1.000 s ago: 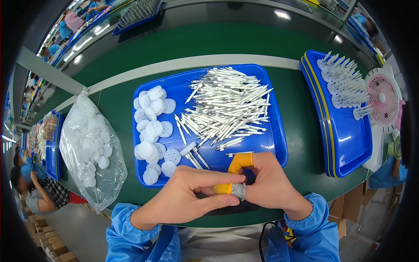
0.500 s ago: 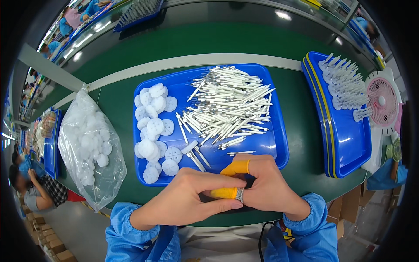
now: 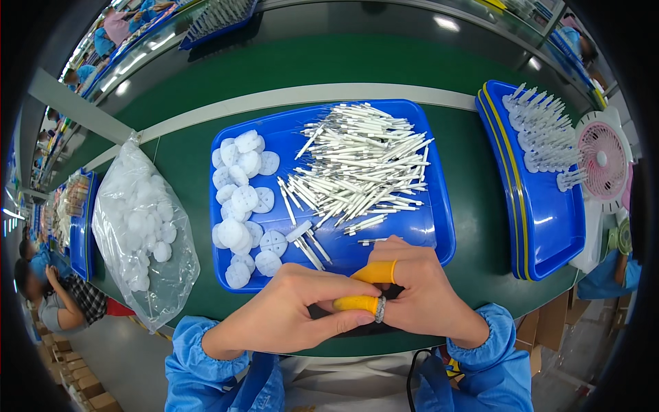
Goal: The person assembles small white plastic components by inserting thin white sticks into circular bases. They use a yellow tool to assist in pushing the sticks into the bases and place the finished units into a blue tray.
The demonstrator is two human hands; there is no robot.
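Observation:
My left hand [image 3: 292,309] and my right hand [image 3: 422,292] meet at the near edge of a blue tray [image 3: 405,237], fingers closed together. Two fingers of the right hand wear yellow finger cots [image 3: 357,303], one with a grey band at its base. Whatever is pinched between the hands is hidden by the fingers. Beyond them in the tray lies a heap of thin white sticks with fine wire-like ends [image 3: 360,165]. Translucent white slotted discs [image 3: 268,262] fill its left side. Next to the discs, a few sticks [image 3: 309,246] lie with one disc standing on edge.
A clear plastic bag of white discs [image 3: 147,220] lies on the green table to the left. At right, stacked blue trays [image 3: 549,250] carry rows of discs with upright sticks [image 3: 542,130]. A pink and white fan [image 3: 602,154] stands beyond them. Other people sit at the far left.
The right hand's upper fingers have bent and shifted slightly, and its yellow-capped finger sits a little lower. The left hand stays almost in place. Nothing in the tray has visibly moved.

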